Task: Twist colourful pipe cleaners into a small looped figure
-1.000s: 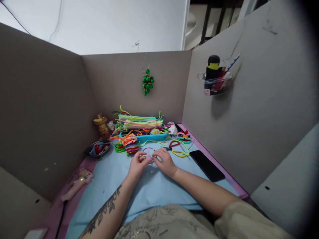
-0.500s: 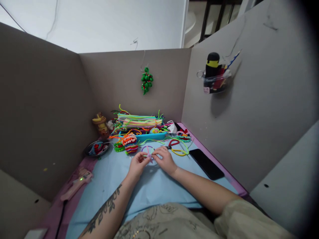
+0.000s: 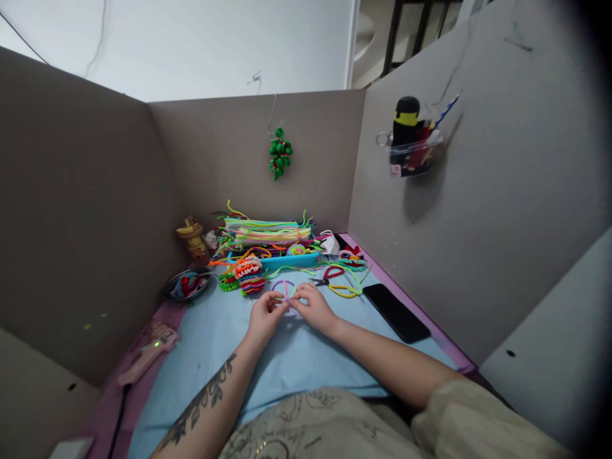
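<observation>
My left hand [image 3: 264, 317] and my right hand [image 3: 313, 308] meet over the light blue mat [image 3: 287, 363], fingertips pinched together on a small purple pipe-cleaner piece [image 3: 284, 290] with looped petals. Just beyond it lie coiled pipe-cleaner shapes in orange, red and green [image 3: 245, 274]. A blue tray heaped with straight pipe cleaners [image 3: 268, 242] stands at the back.
Red-handled scissors [image 3: 327, 276] and yellow and green loops [image 3: 347, 290] lie right of my hands, beside a black phone [image 3: 396, 312]. A pink glue gun [image 3: 148, 354] lies at the left, a dark dish [image 3: 186, 285] behind it. Cardboard walls enclose the desk; a green ornament [image 3: 280, 153] hangs on the back wall.
Both hands have stayed on the purple piece, with small finger shifts. The view has drifted slightly.
</observation>
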A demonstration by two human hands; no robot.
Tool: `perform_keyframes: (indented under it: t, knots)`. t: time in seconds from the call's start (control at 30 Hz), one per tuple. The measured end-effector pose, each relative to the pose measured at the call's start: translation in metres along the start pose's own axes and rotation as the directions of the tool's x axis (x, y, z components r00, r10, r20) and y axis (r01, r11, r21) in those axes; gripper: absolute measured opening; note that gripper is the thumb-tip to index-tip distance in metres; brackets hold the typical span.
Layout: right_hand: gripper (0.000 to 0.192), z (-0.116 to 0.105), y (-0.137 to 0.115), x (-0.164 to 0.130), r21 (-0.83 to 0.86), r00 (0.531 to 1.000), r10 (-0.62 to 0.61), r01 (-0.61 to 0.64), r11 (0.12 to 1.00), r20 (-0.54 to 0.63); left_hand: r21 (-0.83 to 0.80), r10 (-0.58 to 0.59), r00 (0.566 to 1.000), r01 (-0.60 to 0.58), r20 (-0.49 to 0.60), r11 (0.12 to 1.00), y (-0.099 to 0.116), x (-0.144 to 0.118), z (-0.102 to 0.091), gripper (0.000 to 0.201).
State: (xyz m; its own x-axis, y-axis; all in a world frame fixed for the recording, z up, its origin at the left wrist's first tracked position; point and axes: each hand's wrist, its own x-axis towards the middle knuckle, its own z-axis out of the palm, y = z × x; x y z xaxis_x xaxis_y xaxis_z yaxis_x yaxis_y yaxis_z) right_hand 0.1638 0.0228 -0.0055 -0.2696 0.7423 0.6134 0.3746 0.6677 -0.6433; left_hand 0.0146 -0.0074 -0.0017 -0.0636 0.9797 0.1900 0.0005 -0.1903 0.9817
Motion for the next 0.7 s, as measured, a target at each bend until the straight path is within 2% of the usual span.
perform_keyframes:
  t: [0.17, 0.27, 0.47, 0.6, 0.7]
  knots:
    - [0.013, -0.001, 0.002, 0.001, -0.027, 0.998, -0.001, 0.002, 1.000, 0.057, 0.058, 0.029, 1.000, -0.029, 0.008, 0.998, -0.003, 0.000, 0.001, 0.030]
    - [0.013, -0.002, 0.003, 0.003, -0.007, 0.998, 0.007, -0.007, 1.000, 0.062, 0.039, -0.002, 1.000, 0.002, -0.003, 0.999, -0.005, 0.002, 0.000, 0.033]
    - [0.016, -0.007, -0.002, 0.000, 0.053, 0.998, -0.047, 0.048, 0.997, -0.034, -0.096, -0.055, 0.996, 0.048, -0.071, 0.994, -0.006, 0.006, -0.004, 0.039]
    - [0.026, -0.002, -0.009, -0.006, 0.171, 0.995, -0.039, 0.022, 0.985, 0.096, -0.089, -0.041, 0.994, 0.031, -0.106, 0.996, -0.005, 0.006, -0.004, 0.039]
    - [0.011, 0.003, -0.011, -0.008, 0.217, 0.989, 0.012, -0.044, 0.975, 0.146, -0.058, -0.020, 0.994, 0.014, -0.106, 0.998, -0.005, 0.005, -0.003, 0.038]
